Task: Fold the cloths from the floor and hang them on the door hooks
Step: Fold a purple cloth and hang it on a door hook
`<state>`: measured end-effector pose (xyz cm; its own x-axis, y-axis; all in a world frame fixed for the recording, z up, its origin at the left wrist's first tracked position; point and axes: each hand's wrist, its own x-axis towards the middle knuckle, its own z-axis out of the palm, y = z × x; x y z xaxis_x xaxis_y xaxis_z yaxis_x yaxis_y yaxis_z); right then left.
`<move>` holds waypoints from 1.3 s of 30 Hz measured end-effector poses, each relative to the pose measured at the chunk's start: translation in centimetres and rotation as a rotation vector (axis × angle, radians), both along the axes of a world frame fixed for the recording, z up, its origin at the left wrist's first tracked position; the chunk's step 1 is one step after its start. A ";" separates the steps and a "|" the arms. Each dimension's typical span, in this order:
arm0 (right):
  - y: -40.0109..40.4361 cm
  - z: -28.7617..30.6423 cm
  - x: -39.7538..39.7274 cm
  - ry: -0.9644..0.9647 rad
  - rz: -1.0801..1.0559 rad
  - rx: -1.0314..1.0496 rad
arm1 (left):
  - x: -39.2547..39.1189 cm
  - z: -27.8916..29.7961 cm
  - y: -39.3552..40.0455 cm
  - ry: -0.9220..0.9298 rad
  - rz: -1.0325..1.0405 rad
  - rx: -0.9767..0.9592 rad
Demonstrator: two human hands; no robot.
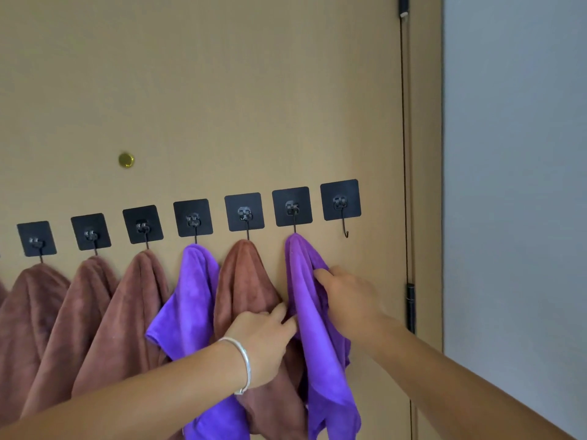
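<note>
Purple cloth hangs from the second hook from the right on the tan door, and both hands are on it, most likely to settle its folds so it drapes evenly and does not slip off. On the left hand, which wears a silver bangle, the fingers are curled in, pinching the cloth's left edge where it lies against the brown cloth beside it. The right hand reaches in from the other side, its fingers lying nearly straight against the cloth's right folds, pressing or smoothing rather than gripping as far as I can tell. Five more cloths hang to the left, one on each hook: that brown one, another purple cloth, then three brown ones. Only the last hook on the right is bare, so the task looks nearly done, with room for one more cloth. The floor is out of view, so whether any cloth is left there cannot be told
</note>
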<state>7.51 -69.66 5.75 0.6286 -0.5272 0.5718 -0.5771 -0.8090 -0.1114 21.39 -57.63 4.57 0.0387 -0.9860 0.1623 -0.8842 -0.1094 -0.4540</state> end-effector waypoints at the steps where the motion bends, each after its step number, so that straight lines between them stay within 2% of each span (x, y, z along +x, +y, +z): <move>1: -0.1 -0.1 0.0 -0.005 -0.005 -0.001 | -0.1 0.6 0.3 -0.048 0.013 -0.039; 4: 0.2 -0.6 0.2 -0.039 -0.034 0.006 | -0.6 3.5 0.9 -0.103 -0.003 -0.199; 7: 0.9 -0.3 -0.6 -0.156 -0.087 0.013 | -0.9 6.5 0.4 -0.110 0.006 -0.375; 12: 3.3 0.6 -4.8 -0.358 -0.258 -0.053 | -1.0 6.5 -0.1 0.053 -0.147 -0.513; 20: 11.2 -0.3 -11.4 -0.173 -0.691 -0.108 | -6.2 2.3 -1.4 0.290 -0.488 -0.430; 27: 23.6 -2.3 -15.9 -0.108 -1.121 -0.157 | -13.3 0.7 1.3 0.413 -0.868 -0.321; 31: 32.4 -2.7 -18.2 -0.169 -1.332 -0.176 | -19.1 -0.5 6.2 0.533 -1.105 -0.240; 39: 53.2 -4.0 -25.3 -0.188 -1.838 -0.177 | -32.8 -0.6 22.7 0.557 -1.618 -0.115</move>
<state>-17.79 -16.48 1.77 -0.6634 -0.3221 0.6754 -0.6259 0.7336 -0.2649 -11.37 -34.97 3.96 -0.8374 -0.0605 0.5432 -0.1559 0.9790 -0.1314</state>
